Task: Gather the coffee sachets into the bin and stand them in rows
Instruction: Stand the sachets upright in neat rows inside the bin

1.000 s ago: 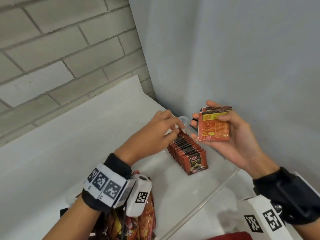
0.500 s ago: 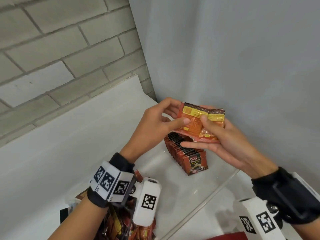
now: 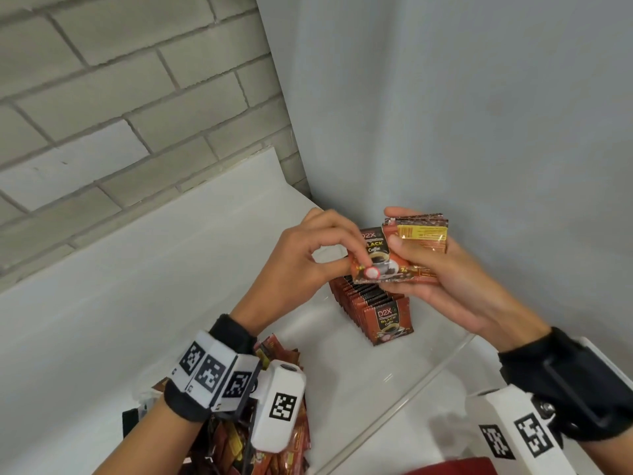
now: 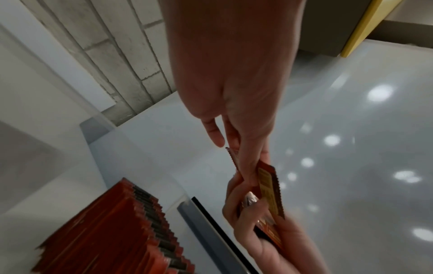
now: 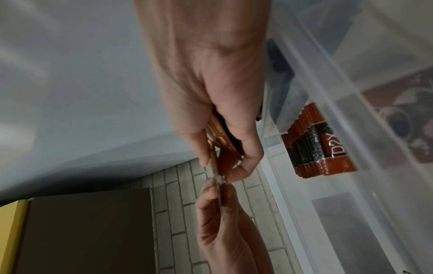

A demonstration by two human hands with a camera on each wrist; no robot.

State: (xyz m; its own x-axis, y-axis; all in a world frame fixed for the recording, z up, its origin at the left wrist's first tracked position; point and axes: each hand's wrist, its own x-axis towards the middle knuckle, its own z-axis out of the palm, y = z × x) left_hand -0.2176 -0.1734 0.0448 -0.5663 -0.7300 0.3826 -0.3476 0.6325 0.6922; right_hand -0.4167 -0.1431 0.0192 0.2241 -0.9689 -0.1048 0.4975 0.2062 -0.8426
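Pinching sachet (image 3: pixel 376 258) between both hands, above bin (image 3: pixel 442 365).

Bright, even light in the head view; dim and motion-blurred at both wrists (strong bending at edges). Round glare spots on the glossy grey wall (image 4: pixel 351 148).

Glossy foil, clear plastic, matt walls

The coffee sachets (image 3: pixel 376 303) look like shiny printed foil with serrated edges; the bin (image 3: pixel 442 365) is clear smooth plastic; the counter (image 3: pixel 120 286) is smooth white; at 11 o'clock the brick wall (image 3: pixel 120 80) is rough and matt.
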